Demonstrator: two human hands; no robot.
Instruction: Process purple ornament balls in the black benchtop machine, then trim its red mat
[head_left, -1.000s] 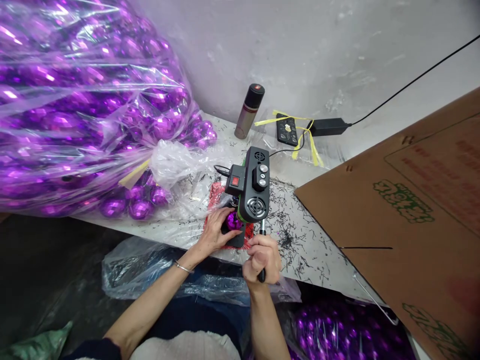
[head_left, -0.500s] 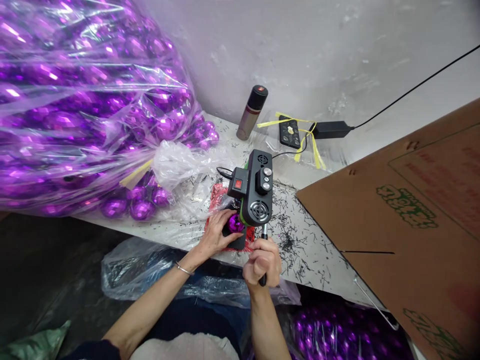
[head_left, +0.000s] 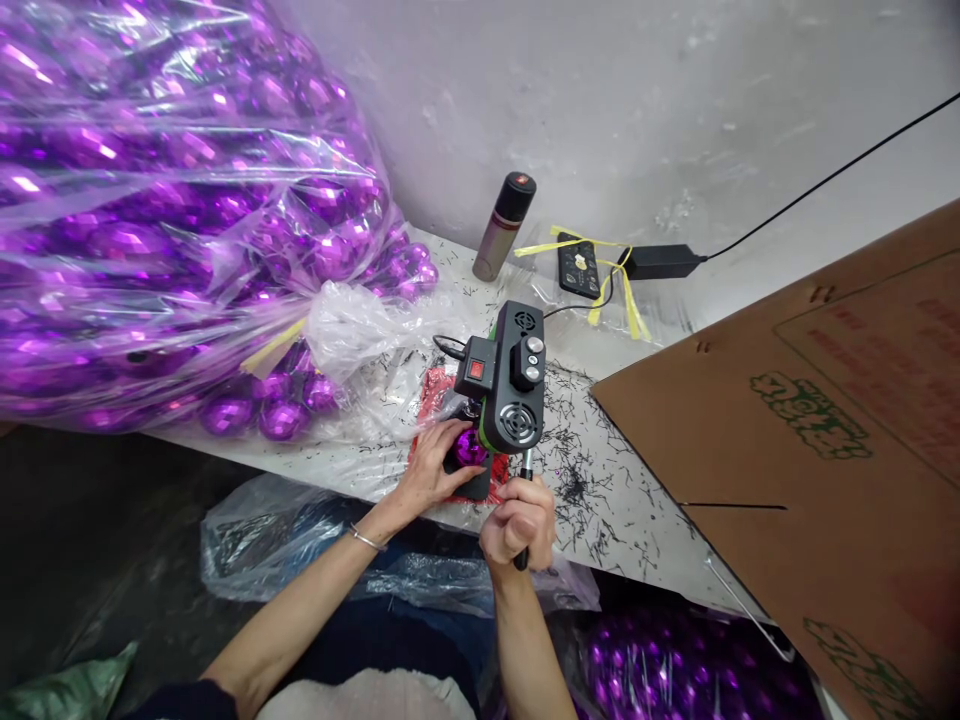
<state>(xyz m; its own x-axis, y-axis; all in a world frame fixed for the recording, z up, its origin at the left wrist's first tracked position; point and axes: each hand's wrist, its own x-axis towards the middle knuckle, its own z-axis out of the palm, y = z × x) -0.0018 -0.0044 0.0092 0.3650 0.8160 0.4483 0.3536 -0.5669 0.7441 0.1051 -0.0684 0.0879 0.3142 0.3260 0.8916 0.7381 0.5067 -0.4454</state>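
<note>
A shiny purple bauble (head_left: 469, 447) sits on the dark base of a small black press-like machine (head_left: 517, 375). My left hand (head_left: 431, 468) grips that bauble between thumb and fingers, beside the machine's front end. My right hand (head_left: 519, 522) is wrapped round the black lever handle (head_left: 523, 556), whose metal rod runs up to the machine. A red switch and two silver knobs show on the machine's top. Under its base lies a red sheet (head_left: 431, 395). The machine's head partly covers the bauble's right side.
A large clear bag of purple baubles (head_left: 187, 210) fills the left. Behind the machine stand a bottle (head_left: 504, 226), a phone (head_left: 578, 264) and a black power adapter (head_left: 661, 261). A cardboard box (head_left: 810, 430) leans in from the right. Thin black scraps (head_left: 577, 485) litter the table.
My right hand and the lever handle have shifted slightly left. My left hand stays on the bauble, almost unmoved.
</note>
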